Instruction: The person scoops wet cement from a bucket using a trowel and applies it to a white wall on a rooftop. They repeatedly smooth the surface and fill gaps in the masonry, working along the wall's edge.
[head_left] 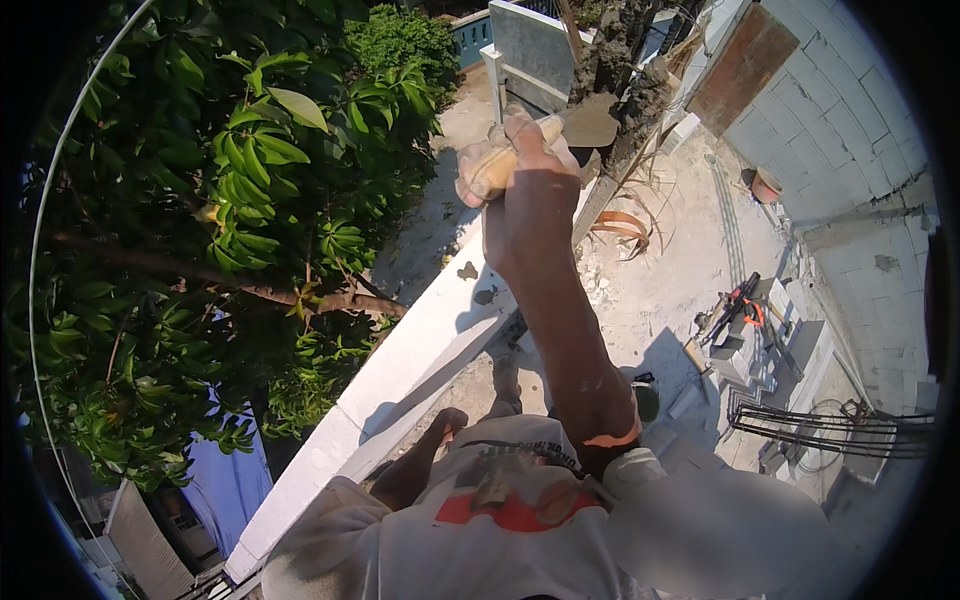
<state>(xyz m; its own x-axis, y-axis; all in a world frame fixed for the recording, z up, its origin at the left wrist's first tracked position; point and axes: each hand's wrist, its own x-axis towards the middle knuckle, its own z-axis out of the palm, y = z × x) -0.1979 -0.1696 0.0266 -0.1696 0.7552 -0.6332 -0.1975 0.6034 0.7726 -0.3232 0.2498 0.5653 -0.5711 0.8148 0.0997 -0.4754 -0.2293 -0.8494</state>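
Note:
My right hand (518, 165) is closed round the pale wooden handle (495, 168) of a trowel, held out over the top of a narrow white block wall (385, 370). The trowel's flat grey blade (590, 122) points to the right, beside a heap of dark wet mortar (625, 65). Two small dark mortar blobs (467, 270) stick to the wall top below my hand. My left arm is bent close to my body, and my left hand (450, 420) hangs low by the wall's right side. Its fingers are too dark and small to make out.
A leafy tree (250, 160) crowds the wall's left side, and a branch reaches the wall. Down on the right are a pale floor (690, 230), stacked white blocks (745, 350), tools with an orange part (740, 308), black steel bars (830, 430) and a grey block wall (840, 110).

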